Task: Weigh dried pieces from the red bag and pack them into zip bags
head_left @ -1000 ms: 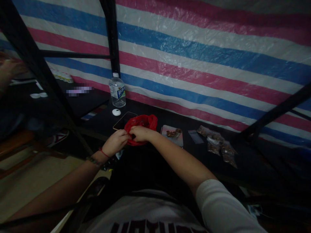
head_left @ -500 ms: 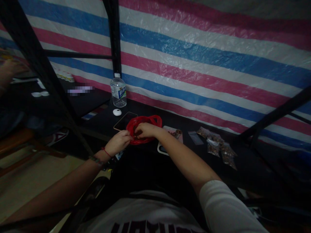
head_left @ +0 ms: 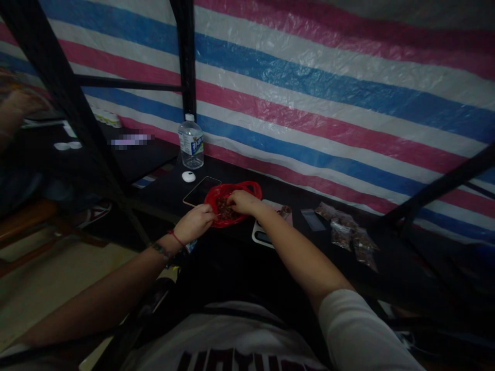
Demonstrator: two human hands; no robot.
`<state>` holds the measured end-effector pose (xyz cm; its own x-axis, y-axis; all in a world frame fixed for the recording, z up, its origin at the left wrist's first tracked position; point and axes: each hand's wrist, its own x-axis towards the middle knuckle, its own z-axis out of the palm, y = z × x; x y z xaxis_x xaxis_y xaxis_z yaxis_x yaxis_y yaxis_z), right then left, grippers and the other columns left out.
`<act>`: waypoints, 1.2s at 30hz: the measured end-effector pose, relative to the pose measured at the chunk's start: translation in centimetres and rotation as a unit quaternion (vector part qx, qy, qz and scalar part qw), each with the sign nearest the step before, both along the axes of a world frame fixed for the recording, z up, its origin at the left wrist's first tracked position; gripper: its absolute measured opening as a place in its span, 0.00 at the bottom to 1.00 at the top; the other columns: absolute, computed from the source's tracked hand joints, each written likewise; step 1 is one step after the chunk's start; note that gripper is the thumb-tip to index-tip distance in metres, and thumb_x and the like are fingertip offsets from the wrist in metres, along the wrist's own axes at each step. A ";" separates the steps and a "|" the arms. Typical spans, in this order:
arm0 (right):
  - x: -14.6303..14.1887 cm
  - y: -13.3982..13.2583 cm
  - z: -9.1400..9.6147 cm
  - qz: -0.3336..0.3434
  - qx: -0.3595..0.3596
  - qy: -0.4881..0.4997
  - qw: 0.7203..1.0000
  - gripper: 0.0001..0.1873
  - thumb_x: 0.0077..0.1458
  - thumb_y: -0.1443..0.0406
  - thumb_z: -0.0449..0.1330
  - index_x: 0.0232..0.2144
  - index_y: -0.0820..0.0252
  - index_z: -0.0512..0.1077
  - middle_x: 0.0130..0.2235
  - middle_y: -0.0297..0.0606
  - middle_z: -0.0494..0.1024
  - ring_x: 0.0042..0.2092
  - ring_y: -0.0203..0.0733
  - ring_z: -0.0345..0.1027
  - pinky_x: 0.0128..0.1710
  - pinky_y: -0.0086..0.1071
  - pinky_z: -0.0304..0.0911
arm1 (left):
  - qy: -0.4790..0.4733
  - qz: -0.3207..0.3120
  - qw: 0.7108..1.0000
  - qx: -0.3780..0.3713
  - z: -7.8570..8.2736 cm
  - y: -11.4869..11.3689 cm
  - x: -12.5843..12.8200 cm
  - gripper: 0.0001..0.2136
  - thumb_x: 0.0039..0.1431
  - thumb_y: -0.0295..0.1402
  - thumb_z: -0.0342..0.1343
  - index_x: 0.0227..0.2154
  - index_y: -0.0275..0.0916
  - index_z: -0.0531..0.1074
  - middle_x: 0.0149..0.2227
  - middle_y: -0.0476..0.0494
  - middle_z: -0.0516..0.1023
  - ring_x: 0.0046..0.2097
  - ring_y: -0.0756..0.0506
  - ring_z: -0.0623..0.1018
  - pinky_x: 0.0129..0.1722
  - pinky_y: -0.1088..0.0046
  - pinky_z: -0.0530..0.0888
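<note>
A red plastic bag point(head_left: 247, 191) lies open on the dark table point(head_left: 386, 273) in front of me, with small brown pieces inside it. My left hand point(head_left: 196, 222) pinches the bag's near left edge. My right hand point(head_left: 240, 202) reaches into the bag's mouth, fingers curled down onto the brown pieces. Just right of the bag stands a small white scale point(head_left: 266, 234) with a little heap of the brown pieces on its platform.
A phone point(head_left: 199, 189), a small white case point(head_left: 188, 176) and a water bottle point(head_left: 191, 142) stand behind the bag. Several small filled clear bags point(head_left: 348, 232) and an empty one point(head_left: 312, 219) lie to the right. Black frame bars cross the view; a striped tarp hangs behind.
The bag's mouth has been pulled open. My right hand left the bag's edge and went into the bag, while my left hand kept its hold on the edge.
</note>
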<state>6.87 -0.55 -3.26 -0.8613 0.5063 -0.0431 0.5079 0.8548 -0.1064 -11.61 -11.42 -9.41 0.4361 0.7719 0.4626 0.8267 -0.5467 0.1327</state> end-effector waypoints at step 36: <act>5.1 2.2 3.6 -0.075 -0.035 0.058 0.995 0.11 0.48 0.67 0.65 0.37 0.58 0.79 0.38 0.35 0.81 0.39 0.36 0.72 0.37 0.25 0.59 | -0.037 0.113 0.990 -0.080 1.4 5.5 6.5 0.11 0.51 0.24 0.50 0.31 0.36 0.78 0.34 0.38 0.77 0.38 0.44 0.75 0.43 0.70 0.72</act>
